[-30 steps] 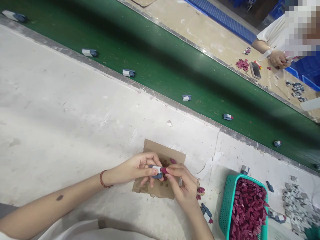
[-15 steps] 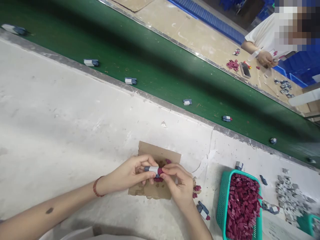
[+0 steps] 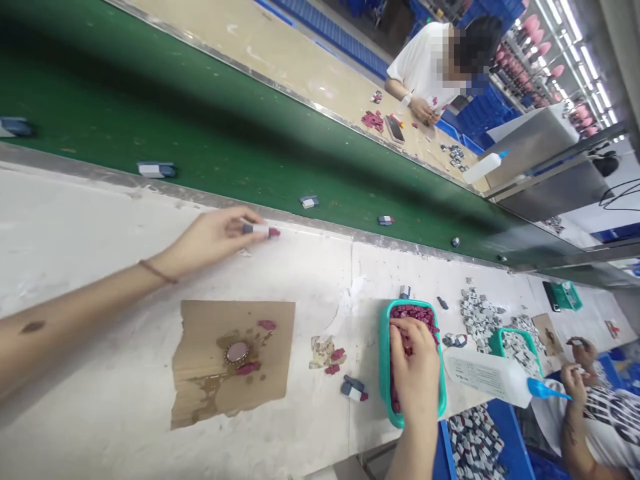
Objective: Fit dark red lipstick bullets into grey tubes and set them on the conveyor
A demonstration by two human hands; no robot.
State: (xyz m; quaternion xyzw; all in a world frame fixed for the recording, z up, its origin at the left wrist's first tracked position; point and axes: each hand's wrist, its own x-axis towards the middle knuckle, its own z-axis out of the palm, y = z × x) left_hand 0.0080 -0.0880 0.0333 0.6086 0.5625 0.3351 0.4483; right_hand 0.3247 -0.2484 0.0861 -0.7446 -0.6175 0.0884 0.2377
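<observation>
My left hand (image 3: 227, 233) is closed on a small toy-like part (image 3: 260, 229) with a blue-grey end, a white middle and a maroon tip, just above the near edge of the green conveyor belt (image 3: 225, 160). My right hand (image 3: 413, 353) reaches into a teal basket (image 3: 384, 373) of maroon pieces (image 3: 413, 312). Its fingers are bent and apart, with the tips among the pieces. A brown cardboard sheet (image 3: 200, 333) lies in front of me, bearing wet stains, a round cap (image 3: 237, 353) and two maroon pieces (image 3: 247, 368).
Similar parts (image 3: 156, 170) sit along the belt. Right of the basket are a white bottle with a blue nozzle (image 3: 490, 377), a heap of grey-white pieces (image 3: 477, 313) and a blue bin (image 3: 517, 433). A person (image 3: 420, 67) works across the belt; another's hands (image 3: 577, 367) are at right.
My hands have separated. The left carried the part up and left toward the belt, while the right let go of it and went into the basket. The view has swung right.
</observation>
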